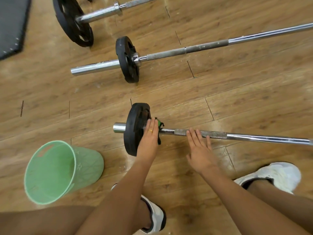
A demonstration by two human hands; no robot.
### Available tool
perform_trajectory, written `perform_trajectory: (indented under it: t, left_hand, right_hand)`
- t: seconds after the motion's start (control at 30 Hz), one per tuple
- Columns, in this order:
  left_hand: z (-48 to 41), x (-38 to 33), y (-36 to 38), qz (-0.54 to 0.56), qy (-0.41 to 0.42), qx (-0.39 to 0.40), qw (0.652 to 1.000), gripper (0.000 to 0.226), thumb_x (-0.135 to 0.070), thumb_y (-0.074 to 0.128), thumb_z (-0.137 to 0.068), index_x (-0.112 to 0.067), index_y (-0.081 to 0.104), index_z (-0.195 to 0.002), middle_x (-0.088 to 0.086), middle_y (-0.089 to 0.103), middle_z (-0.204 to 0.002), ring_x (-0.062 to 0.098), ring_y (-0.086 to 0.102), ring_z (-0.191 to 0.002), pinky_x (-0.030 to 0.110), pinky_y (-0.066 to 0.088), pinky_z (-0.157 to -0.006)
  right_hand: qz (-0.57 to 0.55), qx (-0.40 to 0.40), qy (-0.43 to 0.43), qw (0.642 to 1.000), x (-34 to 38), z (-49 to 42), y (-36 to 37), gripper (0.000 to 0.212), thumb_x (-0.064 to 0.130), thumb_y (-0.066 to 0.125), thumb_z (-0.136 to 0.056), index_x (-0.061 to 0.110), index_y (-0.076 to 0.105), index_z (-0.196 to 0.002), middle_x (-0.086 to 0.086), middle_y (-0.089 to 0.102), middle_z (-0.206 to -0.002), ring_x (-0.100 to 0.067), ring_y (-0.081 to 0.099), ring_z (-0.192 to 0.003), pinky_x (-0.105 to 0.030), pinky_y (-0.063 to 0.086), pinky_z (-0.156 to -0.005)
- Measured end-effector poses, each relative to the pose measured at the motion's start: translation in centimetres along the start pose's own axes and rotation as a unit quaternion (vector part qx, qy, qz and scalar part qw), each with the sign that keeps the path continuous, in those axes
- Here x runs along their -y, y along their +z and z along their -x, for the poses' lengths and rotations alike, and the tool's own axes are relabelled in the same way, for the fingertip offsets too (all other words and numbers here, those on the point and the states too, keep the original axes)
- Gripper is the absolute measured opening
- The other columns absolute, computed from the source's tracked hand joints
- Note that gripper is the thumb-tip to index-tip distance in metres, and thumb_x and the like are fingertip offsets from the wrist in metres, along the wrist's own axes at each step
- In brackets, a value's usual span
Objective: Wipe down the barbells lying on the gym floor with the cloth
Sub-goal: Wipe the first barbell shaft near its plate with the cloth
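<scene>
Three barbells lie on the wooden floor. The nearest barbell (237, 135) runs left to right in front of me, with a black plate (133, 128) near its left end. My left hand (149, 138) presses a dark cloth with a green patch (160, 125) flat against the bar right beside that plate; its fingers are straight. My right hand (200, 150) lies open with straight fingers resting on the rough grey grip section of the same bar. A second barbell (169, 54) lies farther away, and a third barbell (100, 13) lies at the top.
A light green plastic bin (55, 172) stands at my left, close to the near plate. A dark floor mat (11, 24) covers the top left corner. My two feet in white shoes (277, 175) are planted at the bottom, just behind the near bar.
</scene>
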State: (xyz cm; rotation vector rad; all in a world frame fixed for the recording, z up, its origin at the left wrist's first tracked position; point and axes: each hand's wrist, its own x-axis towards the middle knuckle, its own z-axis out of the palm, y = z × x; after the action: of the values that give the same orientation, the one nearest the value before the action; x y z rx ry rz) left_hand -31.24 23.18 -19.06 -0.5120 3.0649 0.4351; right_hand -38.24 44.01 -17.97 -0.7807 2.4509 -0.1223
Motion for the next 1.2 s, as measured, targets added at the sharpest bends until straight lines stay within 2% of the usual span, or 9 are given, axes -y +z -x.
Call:
perform_trajectory:
  t: [0.1, 0.23, 0.33, 0.43, 0.57, 0.7, 0.87, 1.07, 1.2]
  left_hand:
    - [-0.8, 0.1, -0.1, -0.017, -0.019, 0.044, 0.999, 0.084, 0.011, 0.046, -0.093, -0.008, 0.0, -0.16, 0.005, -0.006, -0.168, 0.018, -0.009, -0.154, 0.022, -0.015, -0.116]
    - [3.5, 0.2, 1.7, -0.02, -0.039, 0.019, 0.999, 0.085, 0.011, 0.053, -0.086, 0.0, 0.009, -0.158, 0.014, 0.007, -0.167, 0.026, 0.002, -0.155, 0.023, -0.024, -0.115]
    - [2.2, 0.6, 1.0, -0.005, -0.008, 0.0, 1.0, 0.08, 0.015, 0.047, -0.089, -0.001, 0.011, -0.158, 0.012, 0.006, -0.167, 0.024, -0.001, -0.155, 0.032, -0.002, -0.126]
    - [1.6, 0.5, 0.3, 0.036, -0.027, 0.016, 0.999, 0.076, 0.016, 0.042, -0.092, -0.005, 0.013, -0.159, 0.006, 0.008, -0.168, 0.018, 0.003, -0.155, 0.033, 0.017, -0.124]
    - [4.0, -0.4, 0.5, 0.037, -0.078, 0.005, 0.996, 0.079, 0.014, 0.045, -0.091, -0.006, 0.01, -0.159, 0.007, 0.007, -0.168, 0.017, 0.007, -0.155, 0.027, 0.015, -0.124]
    - [3.7, -0.5, 0.4, 0.049, -0.044, 0.009, 0.998, 0.082, 0.019, 0.043, -0.088, -0.006, 0.012, -0.159, 0.006, 0.006, -0.168, 0.016, 0.0, -0.155, 0.024, 0.005, -0.123]
    - [6.5, -0.2, 0.9, 0.059, -0.079, 0.009, 0.995, 0.084, 0.019, 0.049, -0.086, -0.006, 0.015, -0.159, 0.007, 0.011, -0.168, 0.017, 0.008, -0.154, 0.032, 0.022, -0.123]
    - [4.4, -0.2, 0.0, 0.083, -0.062, 0.023, 0.994, 0.077, 0.017, 0.046, -0.09, -0.006, 0.02, -0.158, 0.005, 0.018, -0.166, 0.016, 0.013, -0.154, 0.034, 0.026, -0.122]
    - [3.9, -0.3, 0.0, 0.09, -0.12, 0.005, 0.989, 0.07, 0.008, 0.045, -0.097, -0.011, 0.02, -0.159, 0.002, 0.02, -0.166, 0.014, 0.02, -0.152, 0.033, 0.032, -0.119]
  right_hand:
    - [-0.002, -0.011, 0.01, 1.0, 0.7, 0.4, 0.8, 0.09, 0.033, 0.044, -0.099, 0.019, -0.027, -0.152, 0.002, -0.032, -0.16, -0.02, -0.03, -0.147, -0.048, -0.015, -0.121]
    - [0.024, -0.009, 0.013, 1.0, 0.6, 1.3, 1.3, 0.092, 0.035, 0.045, -0.099, 0.017, -0.028, -0.152, 0.001, -0.033, -0.16, -0.021, -0.03, -0.148, -0.046, -0.018, -0.119]
    - [0.027, -0.006, 0.019, 0.999, 1.1, 2.0, 1.8, 0.093, 0.035, 0.046, -0.099, 0.016, -0.029, -0.152, -0.001, -0.034, -0.16, -0.022, -0.032, -0.147, -0.046, -0.018, -0.119]
    - [0.019, -0.006, 0.033, 0.999, 1.8, 2.5, 2.3, 0.095, 0.034, 0.048, -0.098, 0.017, -0.028, -0.153, -0.001, -0.035, -0.16, -0.022, -0.032, -0.147, -0.047, -0.014, -0.122]
    - [0.026, -0.001, 0.027, 0.999, 1.6, 3.3, 2.6, 0.096, 0.031, 0.049, -0.097, 0.017, -0.028, -0.153, 0.0, -0.035, -0.159, -0.022, -0.032, -0.147, -0.046, -0.017, -0.12]
    - [0.027, -0.011, 0.027, 0.999, 1.7, 4.2, 3.5, 0.095, 0.028, 0.048, -0.097, 0.017, -0.029, -0.152, -0.002, -0.037, -0.158, -0.022, -0.034, -0.146, -0.047, -0.015, -0.122]
    - [0.011, -0.008, 0.034, 0.999, 2.4, 4.9, 4.0, 0.096, 0.031, 0.05, -0.098, 0.016, -0.025, -0.154, -0.003, -0.033, -0.16, -0.023, -0.032, -0.147, -0.046, -0.014, -0.122]
    - [0.005, -0.014, 0.033, 0.999, 2.5, 5.3, 4.6, 0.098, 0.027, 0.051, -0.097, 0.017, -0.029, -0.152, -0.002, -0.036, -0.159, -0.022, -0.033, -0.146, -0.045, -0.018, -0.119]
    - [0.004, -0.008, 0.032, 0.999, 2.3, 5.2, 4.4, 0.097, 0.028, 0.051, -0.096, 0.017, -0.027, -0.154, -0.001, -0.035, -0.16, -0.022, -0.033, -0.147, -0.045, -0.017, -0.12]
